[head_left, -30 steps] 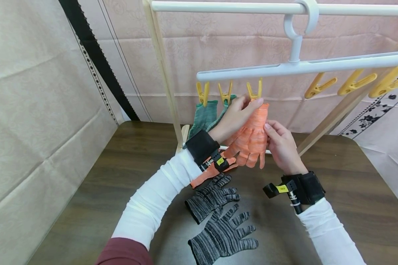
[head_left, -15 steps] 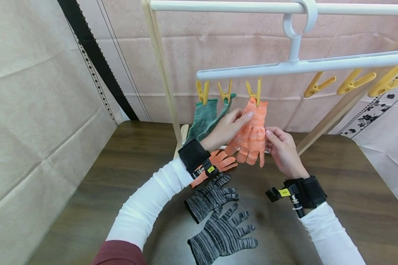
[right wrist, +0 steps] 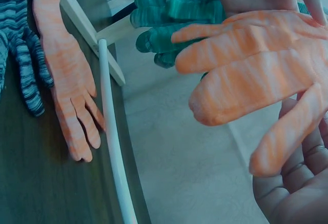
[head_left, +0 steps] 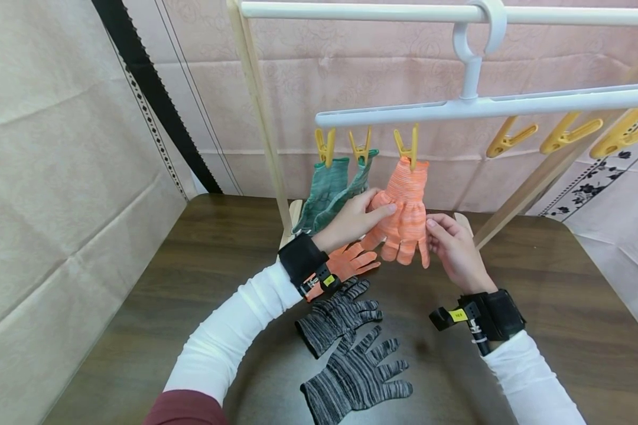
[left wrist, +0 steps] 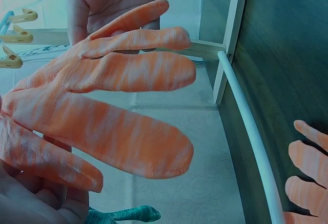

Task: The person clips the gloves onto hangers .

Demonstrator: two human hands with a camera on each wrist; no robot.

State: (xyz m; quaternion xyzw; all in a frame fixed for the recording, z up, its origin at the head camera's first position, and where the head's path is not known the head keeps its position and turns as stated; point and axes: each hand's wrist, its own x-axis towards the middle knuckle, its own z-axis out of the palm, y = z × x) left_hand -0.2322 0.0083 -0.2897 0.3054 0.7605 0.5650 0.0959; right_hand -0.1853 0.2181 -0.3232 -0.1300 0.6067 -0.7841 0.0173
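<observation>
I judge the hanging glove light and soft, best gripped by its cuff. The left hand and right hand pinch its sides.

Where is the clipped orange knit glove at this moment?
In the head view, the orange knit glove hangs right of centre from the third yellow plastic clothespin from the left, between the person's left hand and right hand.
</observation>
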